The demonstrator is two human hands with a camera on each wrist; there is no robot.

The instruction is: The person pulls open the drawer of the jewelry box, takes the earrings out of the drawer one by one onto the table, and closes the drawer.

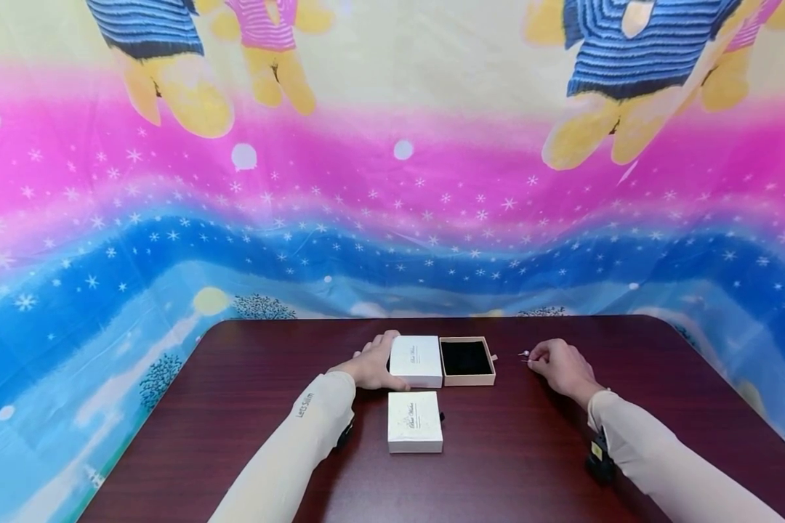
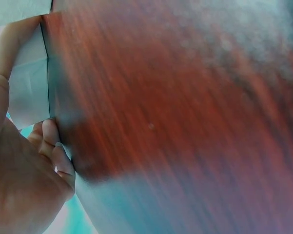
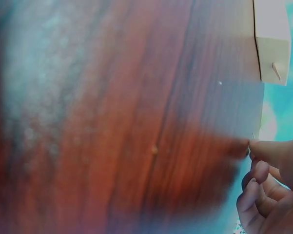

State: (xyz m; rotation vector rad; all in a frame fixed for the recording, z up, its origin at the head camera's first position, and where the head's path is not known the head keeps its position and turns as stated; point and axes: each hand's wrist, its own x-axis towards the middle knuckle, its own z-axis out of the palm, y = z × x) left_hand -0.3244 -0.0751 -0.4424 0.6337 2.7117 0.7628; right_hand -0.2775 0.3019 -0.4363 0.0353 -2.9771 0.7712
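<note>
My left hand (image 1: 369,365) grips the white box sleeve (image 1: 416,360) from its left, thumb at the near side and fingers at the far side. In the left wrist view the thumb and fingers lie around the sleeve's end (image 2: 29,90). Against its right side sits a pinkish drawer (image 1: 469,380) with a black pad (image 1: 466,358) and a small pull tab. My right hand (image 1: 565,370), right of the drawer, pinches a tiny earring-like piece with a pale bead (image 1: 526,354) and thin wire, low over the table. In the right wrist view the fingertips (image 3: 256,146) mostly hide it.
A second white box (image 1: 415,421), with lettering and a dark tab on its right, lies in front of the first. All this is on a dark red-brown wooden table (image 1: 510,465). A printed cloth (image 1: 392,240) hangs behind the table's far edge.
</note>
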